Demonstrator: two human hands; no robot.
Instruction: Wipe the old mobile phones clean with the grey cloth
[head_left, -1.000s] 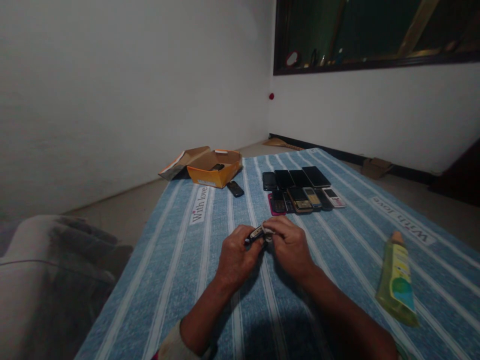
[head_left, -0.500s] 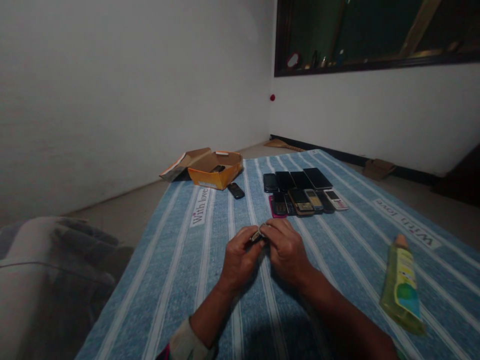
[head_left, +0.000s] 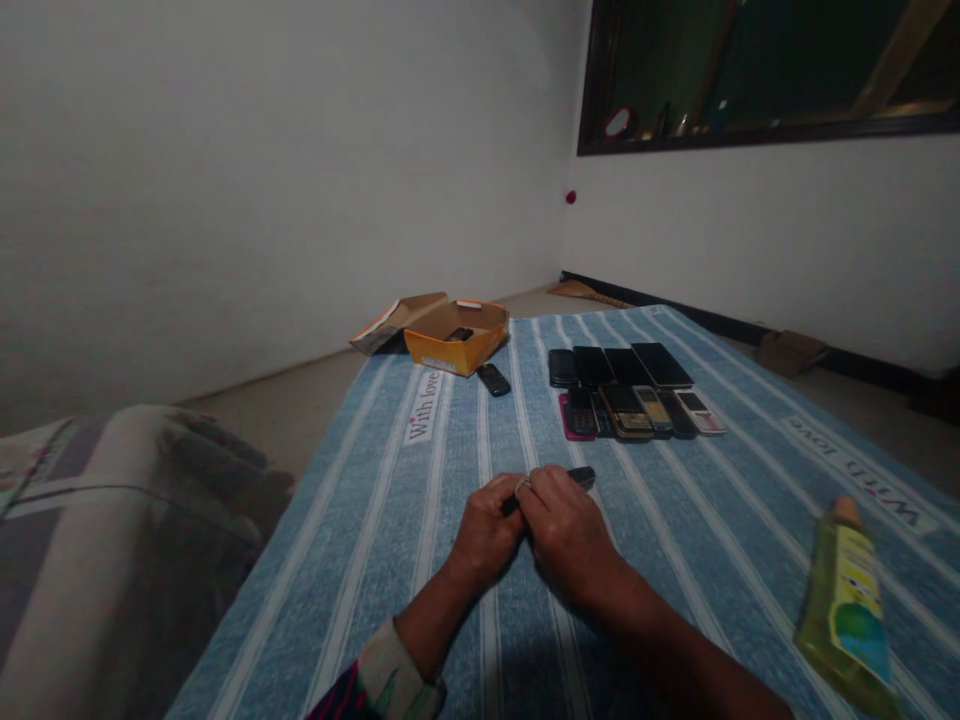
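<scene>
Over the near part of the striped cloth (head_left: 360, 540), the forearms (head_left: 435, 608) slanted inward; a slim dark object (head_left: 583, 477), probably a phone, sat between both hands; it looked light and stiff, perhaps slick, and best taken by its long edges; the left hand (head_left: 487, 527) pinched one end between thumb and curled fingers; the right hand (head_left: 566, 525), knuckles up, folded its fingers close together around the middle, tips hidden from me; beyond lay two rows of phones (head_left: 626, 408), then an open orange box (head_left: 441, 352).
</scene>
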